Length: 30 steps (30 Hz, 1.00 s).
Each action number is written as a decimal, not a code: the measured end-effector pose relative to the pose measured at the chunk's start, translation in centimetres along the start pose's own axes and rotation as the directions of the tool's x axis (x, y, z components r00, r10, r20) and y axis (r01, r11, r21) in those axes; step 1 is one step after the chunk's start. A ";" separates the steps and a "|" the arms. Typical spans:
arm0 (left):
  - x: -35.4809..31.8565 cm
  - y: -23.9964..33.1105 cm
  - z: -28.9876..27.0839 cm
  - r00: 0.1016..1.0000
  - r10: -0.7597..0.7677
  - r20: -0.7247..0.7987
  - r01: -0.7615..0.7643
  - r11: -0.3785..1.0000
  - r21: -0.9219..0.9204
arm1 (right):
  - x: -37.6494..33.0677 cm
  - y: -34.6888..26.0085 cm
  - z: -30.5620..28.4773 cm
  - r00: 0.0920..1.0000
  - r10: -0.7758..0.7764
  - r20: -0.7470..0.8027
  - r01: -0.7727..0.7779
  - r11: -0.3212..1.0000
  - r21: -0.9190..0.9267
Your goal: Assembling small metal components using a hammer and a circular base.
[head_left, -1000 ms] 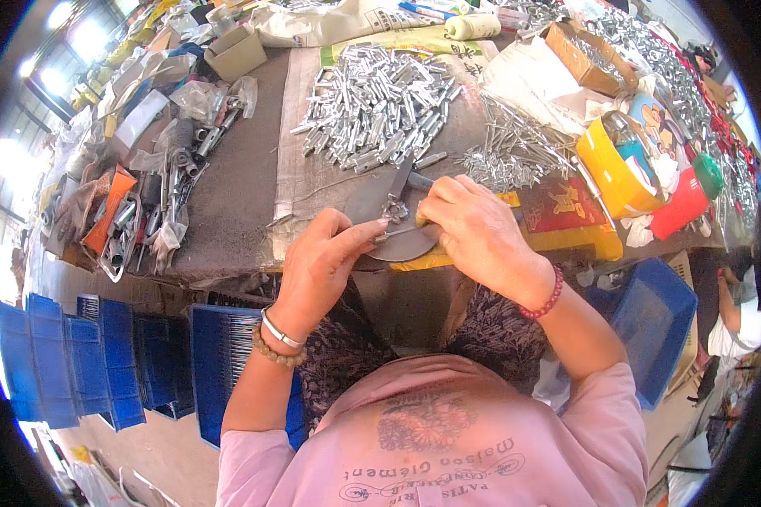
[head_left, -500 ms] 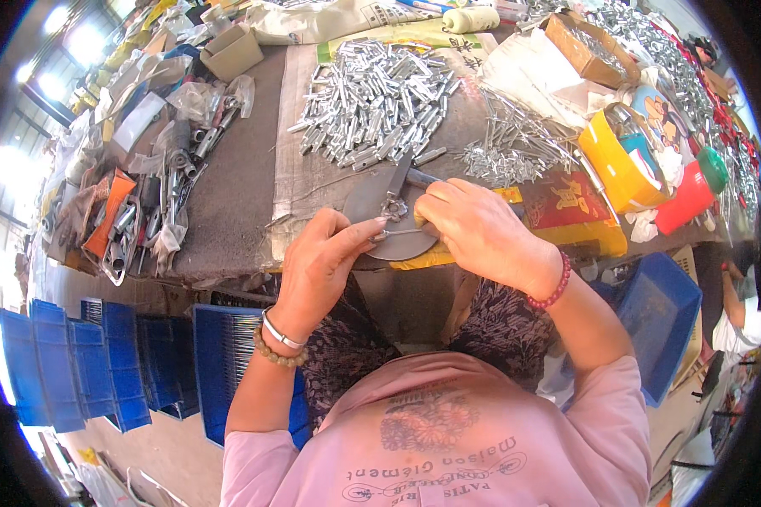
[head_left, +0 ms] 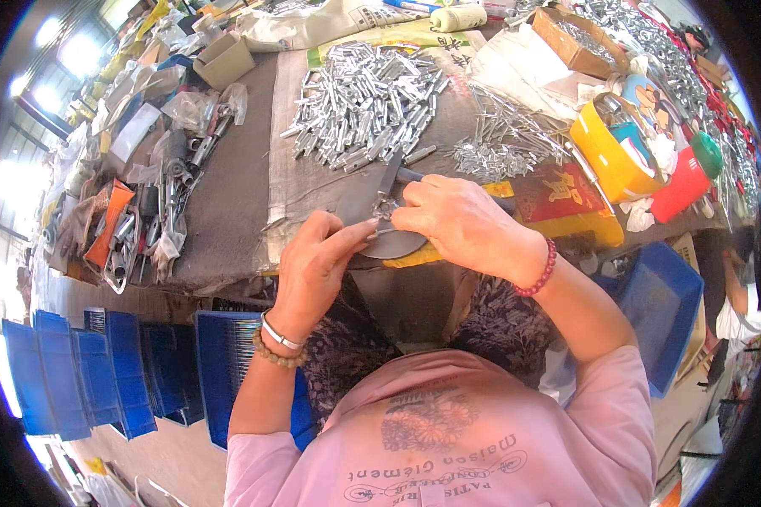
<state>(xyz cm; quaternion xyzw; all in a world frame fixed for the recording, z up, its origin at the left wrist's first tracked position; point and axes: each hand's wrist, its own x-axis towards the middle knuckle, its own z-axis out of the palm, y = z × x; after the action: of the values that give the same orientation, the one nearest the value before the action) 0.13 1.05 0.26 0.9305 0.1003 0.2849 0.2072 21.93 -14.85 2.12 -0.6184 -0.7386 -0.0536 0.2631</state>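
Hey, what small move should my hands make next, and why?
Perhaps steady the left hand and ease the right hand slightly toward it: both hands are close together at small shiny metal parts over the round dark plate, so a fine adjustment seems sensible.

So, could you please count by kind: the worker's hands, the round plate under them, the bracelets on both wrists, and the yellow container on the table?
Hands: 2 (left hand, right hand)
Round grey plate: 1
Bracelets: 3 (pale bangle, brown beads, red beads)
Yellow container: 1
Total: 7
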 end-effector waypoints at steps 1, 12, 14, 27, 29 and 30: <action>0.0 0.0 0.0 1.000 0.001 0.000 -0.001 1.000 0.000 | 0.0 0.0 0.0 1.000 0.003 0.004 -0.003 1.000 0.008; -0.2 0.2 0.3 0.988 -0.141 -0.060 0.124 0.966 -0.227 | -2.0 1.0 -0.2 0.947 0.277 -0.165 -0.307 0.931 -0.198; -0.2 -0.3 0.3 0.988 -0.145 -0.049 0.128 0.958 -0.256 | -1.9 0.3 -0.5 0.935 0.235 -0.264 -0.284 0.945 -0.162; -0.1 -1.0 0.3 0.992 -0.120 -0.038 0.103 0.947 -0.305 | -3.8 -5.8 -0.2 0.952 0.233 -0.199 -0.251 0.965 -0.073; 0.1 -1.3 0.4 0.992 -0.119 -0.037 0.103 0.951 -0.293 | -3.6 -5.7 -1.2 0.955 0.266 -0.134 -0.282 0.951 -0.124; 0.0 -1.4 0.3 0.993 -0.116 -0.030 0.103 0.954 -0.281 | -3.6 -5.4 -1.2 0.956 0.251 -0.153 -0.269 0.958 -0.103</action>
<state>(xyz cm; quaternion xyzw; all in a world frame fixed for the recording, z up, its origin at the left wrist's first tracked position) 0.22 2.15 -0.58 0.8783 0.1152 0.3055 0.3493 17.55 -19.74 2.82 -0.7201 -0.6260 -0.1067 0.2799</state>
